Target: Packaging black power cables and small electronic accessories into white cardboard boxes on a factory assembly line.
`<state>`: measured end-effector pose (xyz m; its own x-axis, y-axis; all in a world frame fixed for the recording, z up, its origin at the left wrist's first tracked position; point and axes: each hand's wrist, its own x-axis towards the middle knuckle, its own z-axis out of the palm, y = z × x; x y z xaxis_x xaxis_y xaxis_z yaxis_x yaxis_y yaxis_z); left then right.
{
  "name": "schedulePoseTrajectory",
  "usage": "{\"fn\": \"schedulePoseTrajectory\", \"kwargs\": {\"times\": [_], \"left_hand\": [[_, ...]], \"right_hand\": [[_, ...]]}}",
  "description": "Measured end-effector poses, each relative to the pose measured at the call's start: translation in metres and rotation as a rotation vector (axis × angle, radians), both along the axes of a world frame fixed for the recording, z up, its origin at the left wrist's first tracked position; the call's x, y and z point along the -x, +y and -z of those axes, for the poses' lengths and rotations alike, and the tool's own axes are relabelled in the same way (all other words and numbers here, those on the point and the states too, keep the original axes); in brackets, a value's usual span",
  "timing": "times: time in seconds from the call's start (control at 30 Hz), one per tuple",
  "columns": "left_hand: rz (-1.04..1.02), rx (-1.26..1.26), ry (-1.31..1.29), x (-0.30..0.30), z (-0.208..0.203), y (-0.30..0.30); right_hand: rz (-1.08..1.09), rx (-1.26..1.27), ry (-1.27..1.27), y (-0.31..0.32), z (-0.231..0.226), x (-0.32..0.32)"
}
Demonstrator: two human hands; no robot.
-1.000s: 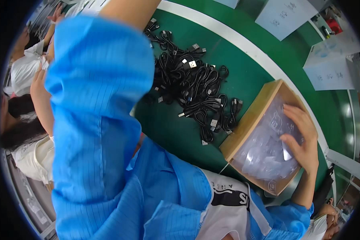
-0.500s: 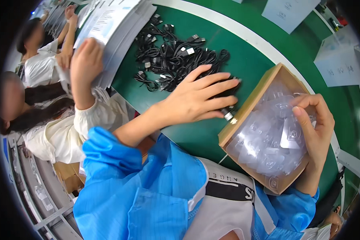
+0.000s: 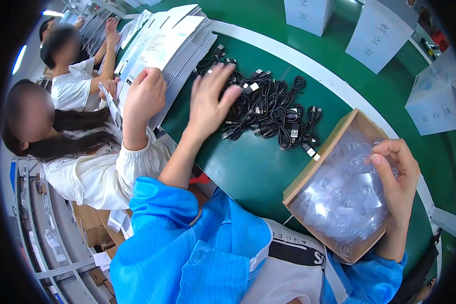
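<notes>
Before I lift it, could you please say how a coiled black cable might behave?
A coiled black cable is probably floppy, being thin and looped; in this overlapping pile, it may snag; the silver plugs seem rigid.

bright light glares off clear plastic pieces (image 3: 339,200) — lines bend toward black corners.

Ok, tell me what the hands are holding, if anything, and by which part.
Right hand: seemingly a clear plastic piece, its edge between thumb and fingertip. Left hand: spread over the black cables, apparently holding nothing.
</notes>
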<state>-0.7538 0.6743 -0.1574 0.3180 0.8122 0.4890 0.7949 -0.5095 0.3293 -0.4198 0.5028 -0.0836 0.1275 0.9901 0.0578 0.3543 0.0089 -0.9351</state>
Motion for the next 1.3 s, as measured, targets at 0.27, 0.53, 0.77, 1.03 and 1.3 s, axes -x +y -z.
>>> {"fn": "schedulePoseTrajectory", "kwargs": {"times": [0.27, 0.53, 0.77, 1.03, 1.3], "left_hand": [[0.228, 0.113, -0.109, -0.027, -0.028, 0.004], [0.377, 0.188, 0.337, -0.115, -0.014, 0.022], [0.574, 0.793, -0.781, -0.133, -0.042, -0.003], [1.170, -0.116, -0.126, -0.168, -0.053, -0.050], [1.093, -0.328, -0.222, -0.168, -0.036, -0.037]], "right_hand": [[-0.036, -0.036, 0.060, 0.009, 0.005, -0.004], [-0.024, -0.016, 0.080, 0.022, 0.008, -0.007], [-0.021, 0.114, 0.216, 0.028, 0.005, -0.014], [0.000, 0.218, 0.379, 0.030, 0.005, -0.016], [-0.074, 0.196, 0.498, 0.045, 0.010, -0.010]]}}
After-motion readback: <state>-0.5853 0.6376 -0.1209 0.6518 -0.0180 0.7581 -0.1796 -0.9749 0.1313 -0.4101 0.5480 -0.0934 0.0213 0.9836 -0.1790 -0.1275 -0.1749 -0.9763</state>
